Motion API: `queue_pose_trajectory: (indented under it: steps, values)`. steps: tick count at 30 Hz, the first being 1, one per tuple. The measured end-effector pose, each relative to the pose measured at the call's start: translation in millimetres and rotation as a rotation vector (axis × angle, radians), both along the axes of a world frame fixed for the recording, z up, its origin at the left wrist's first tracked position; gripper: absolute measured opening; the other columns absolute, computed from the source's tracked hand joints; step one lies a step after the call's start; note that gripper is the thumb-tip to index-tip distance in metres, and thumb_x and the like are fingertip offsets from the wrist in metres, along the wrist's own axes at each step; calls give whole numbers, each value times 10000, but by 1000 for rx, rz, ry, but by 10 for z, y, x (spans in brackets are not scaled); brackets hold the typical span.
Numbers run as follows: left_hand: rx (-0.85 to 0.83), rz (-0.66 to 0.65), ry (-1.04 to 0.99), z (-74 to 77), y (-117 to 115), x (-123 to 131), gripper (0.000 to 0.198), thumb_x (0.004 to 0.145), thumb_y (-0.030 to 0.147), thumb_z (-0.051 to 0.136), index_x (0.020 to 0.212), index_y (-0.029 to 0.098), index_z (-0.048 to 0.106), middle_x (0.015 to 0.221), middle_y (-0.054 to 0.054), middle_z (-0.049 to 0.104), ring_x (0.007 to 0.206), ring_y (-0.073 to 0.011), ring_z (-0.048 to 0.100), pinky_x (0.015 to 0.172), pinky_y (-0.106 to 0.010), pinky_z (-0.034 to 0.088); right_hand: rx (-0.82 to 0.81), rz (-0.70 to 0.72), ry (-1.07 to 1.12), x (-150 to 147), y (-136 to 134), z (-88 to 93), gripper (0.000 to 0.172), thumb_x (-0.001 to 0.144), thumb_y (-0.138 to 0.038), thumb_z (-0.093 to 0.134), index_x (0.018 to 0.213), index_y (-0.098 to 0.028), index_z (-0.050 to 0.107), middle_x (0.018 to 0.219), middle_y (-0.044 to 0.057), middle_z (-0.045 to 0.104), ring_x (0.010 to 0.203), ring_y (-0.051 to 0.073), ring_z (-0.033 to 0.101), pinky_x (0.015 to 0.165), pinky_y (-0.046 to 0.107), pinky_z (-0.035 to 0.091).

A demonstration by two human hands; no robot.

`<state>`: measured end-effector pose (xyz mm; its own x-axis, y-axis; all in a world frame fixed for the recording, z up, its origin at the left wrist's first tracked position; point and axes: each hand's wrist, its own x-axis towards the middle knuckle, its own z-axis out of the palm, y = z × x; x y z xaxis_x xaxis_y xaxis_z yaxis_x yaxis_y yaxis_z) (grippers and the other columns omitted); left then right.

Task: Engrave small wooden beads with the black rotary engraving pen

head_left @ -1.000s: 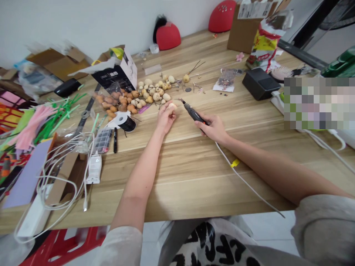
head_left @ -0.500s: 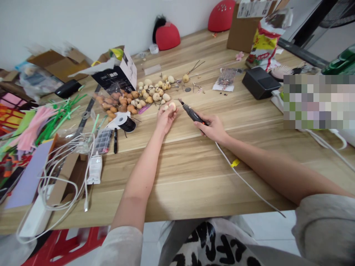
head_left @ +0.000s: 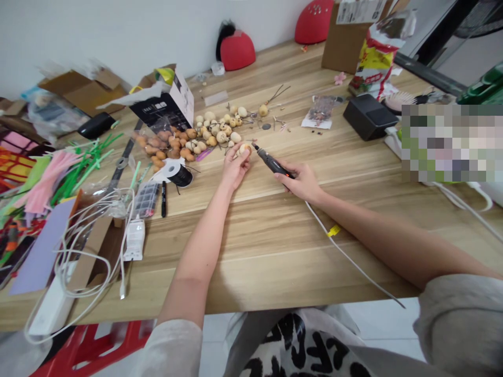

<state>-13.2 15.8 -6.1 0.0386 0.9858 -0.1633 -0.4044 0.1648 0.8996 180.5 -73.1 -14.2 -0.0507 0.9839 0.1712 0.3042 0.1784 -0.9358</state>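
Note:
My left hand pinches a small pale gourd between thumb and fingers. In my right hand is a dark rotary tool with a red light on its body, its tip pointing left and close to the gourd. Whether the tip touches the gourd I cannot tell. A white cord with a yellow tag trails from the tool. Just beyond my left hand lies a heap of pale gourds, some with dark markings. Brown gourds in clear plastic lie beside them.
A spool of black cord and a black marker lie left of my forearm. Further left are coiled white cables and pipe cleaners. A black box-shaped device and a bag of small bits are at right.
The gourd has turned in my left fingers, showing a brownish patch. My right hand has brought the tool's tip slightly left, nearer the gourd.

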Motion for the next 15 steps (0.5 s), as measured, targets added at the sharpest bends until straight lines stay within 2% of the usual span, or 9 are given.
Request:
queue_pose_trajectory:
  steps: [5,11,15]
  values:
    - [-15,-4,-9,5,-6,1,403,745,208,797,1122,287,676,906,21,710,752,-63,659,674,-165,485,-12,2,-7,-1,3,-4,571,795,-383,620,1310,-146,686,914,42,773,477,136,607,455,254,503]
    - [-1,12,2,-22,21,3,371,748,114,764,1069,278,673,787,58,638,655,-35,601,657,-146,473,3,18,0,6,11,-18,565,801,-386,624,1321,-172,682,924,22,768,467,125,602,450,248,497]
    - [1,18,3,-33,25,14,397,774,64,713,1111,270,665,731,67,608,637,-32,604,653,-134,479,-2,11,-31,3,3,-3,577,808,-389,612,1336,-164,669,895,30,766,458,130,598,438,252,499]
